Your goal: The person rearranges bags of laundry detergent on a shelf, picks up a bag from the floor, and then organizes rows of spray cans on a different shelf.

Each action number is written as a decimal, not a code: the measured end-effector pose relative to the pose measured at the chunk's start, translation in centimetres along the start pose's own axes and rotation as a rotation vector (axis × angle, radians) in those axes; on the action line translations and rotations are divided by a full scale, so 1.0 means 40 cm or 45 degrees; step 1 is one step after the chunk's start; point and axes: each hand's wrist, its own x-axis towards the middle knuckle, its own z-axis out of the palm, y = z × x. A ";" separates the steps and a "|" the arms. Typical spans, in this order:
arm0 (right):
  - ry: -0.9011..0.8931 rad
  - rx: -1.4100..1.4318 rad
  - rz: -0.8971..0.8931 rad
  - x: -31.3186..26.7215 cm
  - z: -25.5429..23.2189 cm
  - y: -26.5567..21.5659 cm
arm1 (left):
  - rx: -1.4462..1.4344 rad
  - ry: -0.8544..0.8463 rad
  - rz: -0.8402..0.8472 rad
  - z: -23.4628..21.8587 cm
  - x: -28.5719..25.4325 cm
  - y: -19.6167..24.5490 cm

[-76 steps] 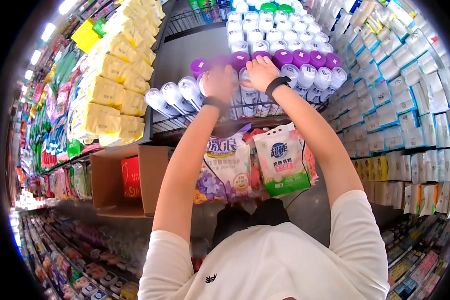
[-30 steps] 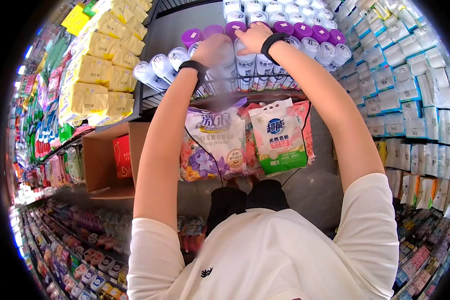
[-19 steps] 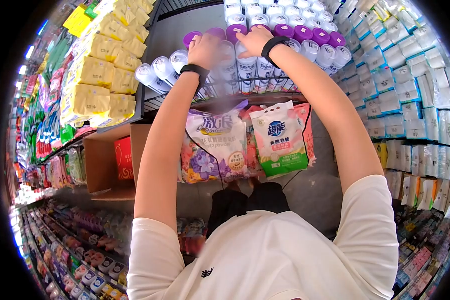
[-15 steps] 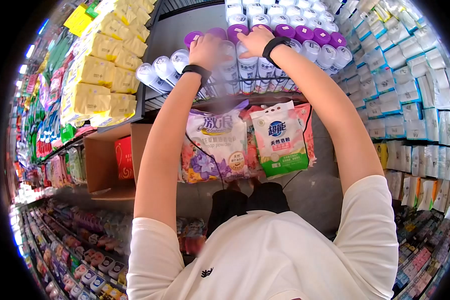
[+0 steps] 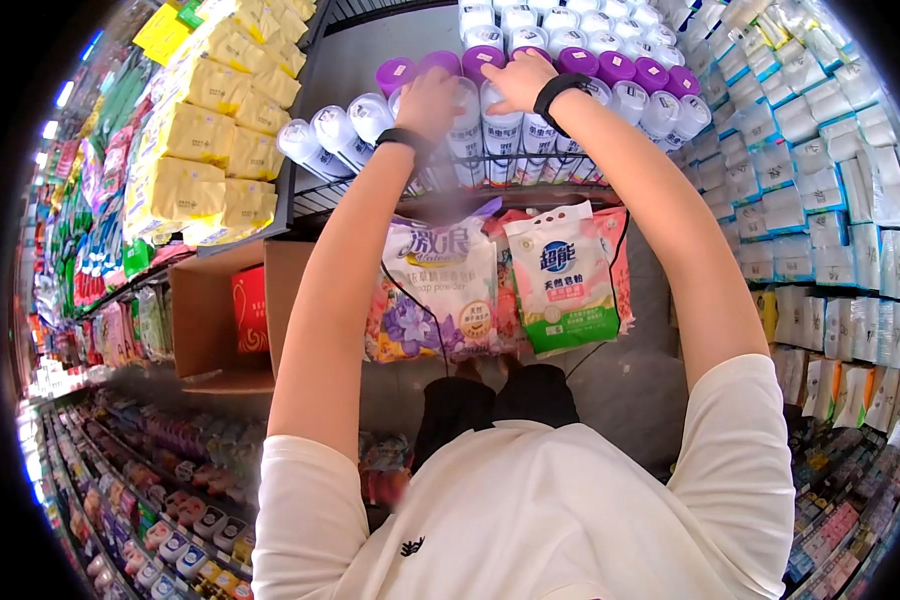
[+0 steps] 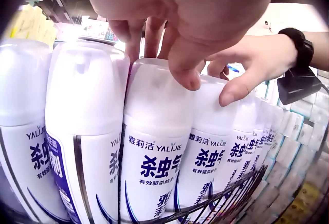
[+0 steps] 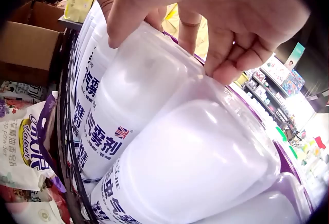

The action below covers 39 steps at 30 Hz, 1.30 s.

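The person's left hand (image 6: 190, 18) curled its grip over the cap of a white spray can (image 6: 154, 147) standing in the front row of a wire shelf (image 5: 530, 170). Just beside it, the right hand (image 7: 205, 13) gripped the cap of the neighbouring can (image 7: 128, 95), with purple-capped cans (image 5: 610, 70) behind.

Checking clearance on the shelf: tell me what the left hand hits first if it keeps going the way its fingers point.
Probably nothing new: the left hand already has its fingertips on the white cap of a spray can.
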 end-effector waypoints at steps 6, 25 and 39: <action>0.024 0.021 0.021 -0.002 0.006 -0.003 | -0.077 0.045 0.050 0.015 0.001 -0.016; 0.081 -0.002 0.125 -0.028 -0.005 -0.035 | 0.006 -0.024 -0.001 -0.001 -0.006 -0.011; 0.355 0.226 -0.160 0.079 -0.038 -0.196 | 0.069 0.113 -0.277 -0.088 -0.166 -0.207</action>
